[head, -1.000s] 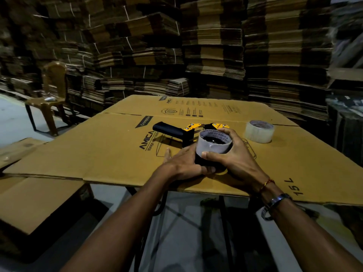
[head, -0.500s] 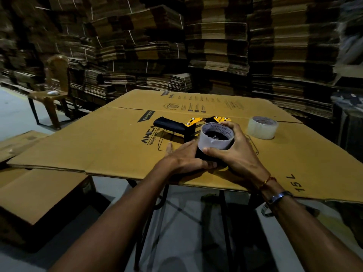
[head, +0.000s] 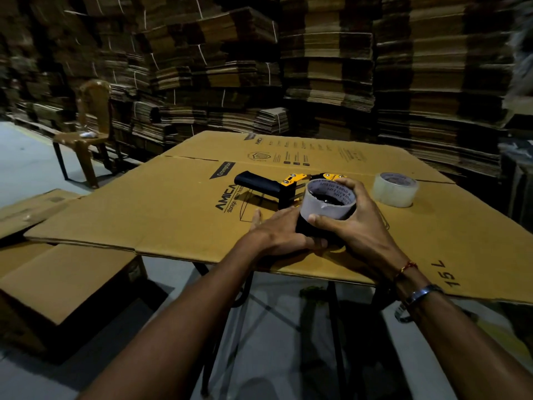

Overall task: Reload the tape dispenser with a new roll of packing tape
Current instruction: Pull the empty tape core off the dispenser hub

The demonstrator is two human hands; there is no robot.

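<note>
You saw a black-handled, yellow-bodied tape dispenser, a grey cardboard core with black lettering inside, a clear tape roll, and tan cardboard sheet printed black.

Both forearms are showing bare, with no sleeves reaching into view. The right wrist is wearing a thin red and gold thread bracelet and, just behind it, a silver metal bangle with a small pale tag hanging under it. The left hand is wearing nothing visible.
</note>
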